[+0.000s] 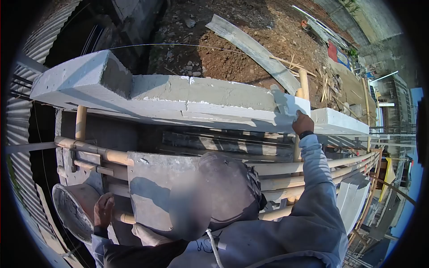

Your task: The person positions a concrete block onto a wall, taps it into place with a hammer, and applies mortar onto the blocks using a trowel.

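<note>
At the lower left, my left hand (103,210) is beside a grey bucket (73,212) with wet grey material inside. Its fingers are curled; what they hold, if anything, is unclear. My right arm reaches forward, and my right hand (303,123) is closed at the near edge of a white block (298,106) on top of the wall. What it grips is hidden. A grey shape lies on the block just left of that hand, a tool or a shadow. Dried grey mortar (223,93) coats the wall's top. A capped head and hooded sweater fill the lower middle.
Bamboo poles (286,169) run below the wall, beside a grey board (156,190). Beyond the wall lie rubble soil (241,67) and a long plank (254,51). A taller block section (80,80) stands at left; corrugated roofing (18,134) lies further left.
</note>
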The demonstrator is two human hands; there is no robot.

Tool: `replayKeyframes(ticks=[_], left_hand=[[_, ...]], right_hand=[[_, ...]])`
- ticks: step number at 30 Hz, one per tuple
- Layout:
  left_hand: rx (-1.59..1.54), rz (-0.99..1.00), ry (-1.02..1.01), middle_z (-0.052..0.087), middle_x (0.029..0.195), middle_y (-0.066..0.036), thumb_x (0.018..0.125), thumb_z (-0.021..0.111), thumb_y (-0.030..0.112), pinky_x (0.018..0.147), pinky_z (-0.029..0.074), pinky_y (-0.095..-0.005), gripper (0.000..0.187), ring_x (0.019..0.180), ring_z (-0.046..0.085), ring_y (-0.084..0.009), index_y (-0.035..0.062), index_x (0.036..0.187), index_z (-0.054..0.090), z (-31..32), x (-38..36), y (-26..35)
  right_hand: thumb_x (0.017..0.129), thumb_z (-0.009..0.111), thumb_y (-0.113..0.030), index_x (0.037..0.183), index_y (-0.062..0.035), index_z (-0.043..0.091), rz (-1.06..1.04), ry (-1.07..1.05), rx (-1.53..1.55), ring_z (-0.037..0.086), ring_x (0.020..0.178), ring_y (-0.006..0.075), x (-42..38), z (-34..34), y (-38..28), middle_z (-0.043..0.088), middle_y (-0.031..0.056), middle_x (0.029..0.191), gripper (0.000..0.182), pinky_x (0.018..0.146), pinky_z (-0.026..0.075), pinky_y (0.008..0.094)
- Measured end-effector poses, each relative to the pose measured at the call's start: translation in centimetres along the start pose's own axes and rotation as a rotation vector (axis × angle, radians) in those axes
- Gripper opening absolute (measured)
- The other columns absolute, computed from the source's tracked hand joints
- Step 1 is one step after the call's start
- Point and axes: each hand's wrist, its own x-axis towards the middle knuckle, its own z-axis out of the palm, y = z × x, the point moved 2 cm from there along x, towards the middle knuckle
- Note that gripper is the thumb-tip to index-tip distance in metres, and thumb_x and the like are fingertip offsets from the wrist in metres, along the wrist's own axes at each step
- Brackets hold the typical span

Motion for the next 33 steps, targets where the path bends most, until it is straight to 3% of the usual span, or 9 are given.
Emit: replayKeyframes(ticks=[7, 10, 13, 14, 17, 21, 29, 33], left_hand=[[-0.032, 0.046, -0.008, 0.064, 0.085, -0.014, 0.089, 0.056, 0.029, 0.07, 0.049, -0.0316, 0.037, 0.077, 0.063, -0.0207, -0.0017, 0.108, 0.061, 0.9, 0.5, -0.7], [-0.03, 0.026, -0.001, 0.065, 0.087, -0.015, 0.089, 0.056, 0.031, 0.073, 0.05, -0.032, 0.038, 0.079, 0.064, -0.0213, -0.0014, 0.108, 0.061, 0.9, -0.1, -1.3], [-0.017, 0.008, 0.001, 0.065, 0.091, -0.017, 0.089, 0.058, 0.033, 0.075, 0.05, -0.0331, 0.04, 0.084, 0.065, -0.024, -0.0017, 0.109, 0.06, 0.2, -0.1, -0.1], [-0.009, 0.017, 0.007, 0.066, 0.092, -0.017, 0.089, 0.058, 0.033, 0.076, 0.05, -0.0335, 0.04, 0.085, 0.065, -0.0248, -0.0018, 0.109, 0.06, 0.3, -0.1, -0.4], [0.001, 0.0, 0.007, 0.065, 0.097, -0.018, 0.09, 0.057, 0.031, 0.078, 0.049, -0.0339, 0.038, 0.089, 0.064, -0.0265, -0.0014, 0.109, 0.06, 0.0, -0.8, -0.1], [-0.028, -0.016, 0.03, 0.065, 0.099, -0.018, 0.09, 0.058, 0.03, 0.079, 0.049, -0.0334, 0.038, 0.091, 0.064, -0.0259, -0.0014, 0.111, 0.06, -0.2, -1.8, -0.1], [-0.062, -0.011, 0.061, 0.065, 0.099, -0.018, 0.091, 0.057, 0.029, 0.08, 0.049, -0.0338, 0.037, 0.09, 0.064, -0.0255, -0.0021, 0.111, 0.06, -0.5, -3.9, 1.7], [-0.056, 0.006, 0.065, 0.065, 0.1, -0.019, 0.091, 0.057, 0.028, 0.081, 0.048, -0.034, 0.037, 0.092, 0.064, -0.0264, -0.0023, 0.111, 0.06, -1.0, -3.9, 1.9]], right_hand=[[0.071, 0.061, -0.014, 0.113, -0.0056, 0.061, -0.276, -0.031, 0.031, 0.064, 0.081, 0.0361, -3.2, -0.6, -6.2, 0.066, 0.0187, 0.09, 0.043, 0.073, 0.051, 0.0453], [0.073, 0.057, -0.011, 0.107, -0.0061, 0.062, -0.488, 0.073, 0.088, 0.065, 0.079, 0.0362, -5.6, -1.8, -8.5, 0.066, 0.0182, 0.084, 0.034, 0.069, 0.051, 0.0475], [0.071, 0.06, -0.011, 0.105, -0.0062, 0.061, -0.728, 0.136, 0.143, 0.065, 0.08, 0.0363, -6.5, -2.9, -10.1, 0.066, 0.0179, 0.084, 0.034, 0.068, 0.051, 0.0481], [0.071, 0.064, -0.013, 0.101, -0.0062, 0.061, -0.708, 0.186, 0.249, 0.064, 0.079, 0.0367, -6.5, -2.6, -10.9, 0.065, 0.0177, 0.084, 0.031, 0.067, 0.05, 0.0478], [0.072, 0.068, -0.017, 0.103, -0.0049, 0.06, -0.479, -0.027, 0.343, 0.063, 0.082, 0.0382, -5.0, -4.2, -15.3, 0.065, 0.0176, 0.085, 0.034, 0.07, 0.05, 0.0485], [0.074, 0.068, -0.02, 0.115, 0.0009, 0.05, -0.698, 0.095, 0.466, 0.062, 0.083, 0.0414, -3.8, -4.9, -21.5, 0.064, 0.0201, 0.086, 0.05, 0.073, 0.05, 0.0494], [0.081, 0.055, -0.013, 0.103, 0.004, 0.051, -0.818, 0.006, 0.269, 0.065, 0.077, 0.0384, -5.3, -6.0, -34.7, 0.064, 0.0219, 0.083, 0.029, 0.068, 0.052, 0.0467], [0.079, 0.052, -0.01, 0.097, 0.0031, 0.054, -0.988, -0.078, 0.191, 0.065, 0.076, 0.0378, -7.3, -7.1, -34.9, 0.065, 0.0216, 0.08, 0.022, 0.068, 0.053, 0.0453]])
